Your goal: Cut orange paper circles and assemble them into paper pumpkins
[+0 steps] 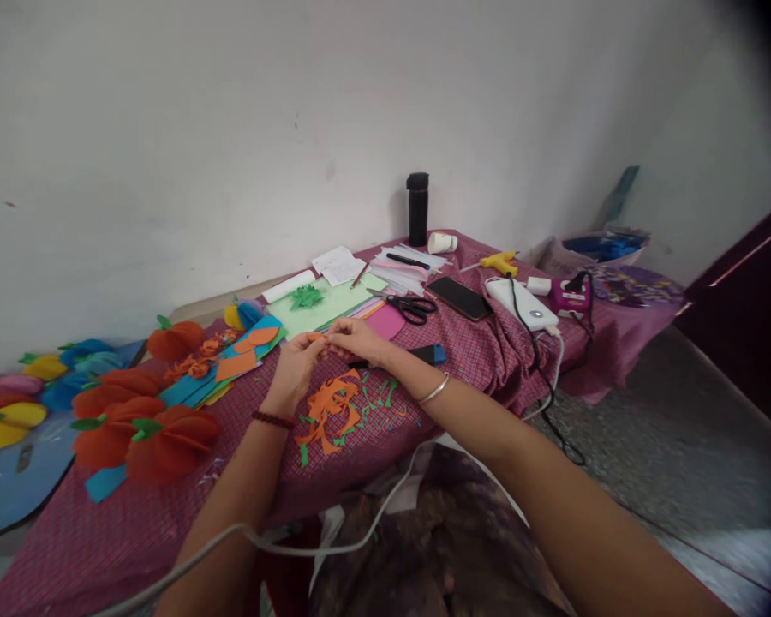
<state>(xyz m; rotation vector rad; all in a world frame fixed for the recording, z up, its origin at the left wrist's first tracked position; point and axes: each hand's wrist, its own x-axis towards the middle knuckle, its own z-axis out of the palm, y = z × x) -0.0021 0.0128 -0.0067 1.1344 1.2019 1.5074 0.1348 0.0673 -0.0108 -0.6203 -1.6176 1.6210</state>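
My left hand [297,364] and my right hand [358,339] meet above the table [103,531], which is covered in a purple checked cloth. Both pinch a small orange paper piece [317,338] between their fingertips. Below them lie orange paper scraps [331,412] mixed with green slivers. A beaded bracelet sits on my left wrist and a metal bangle on my right.
Orange paper pumpkins [142,428] stand at the left beside yellow and blue ones. Farther back lie green paper [334,302], black scissors [413,308], a phone [467,297], a yellow glue gun [501,262], a black flask [417,208] and a white power bank [525,303]. A white cable [334,545] crosses my lap.
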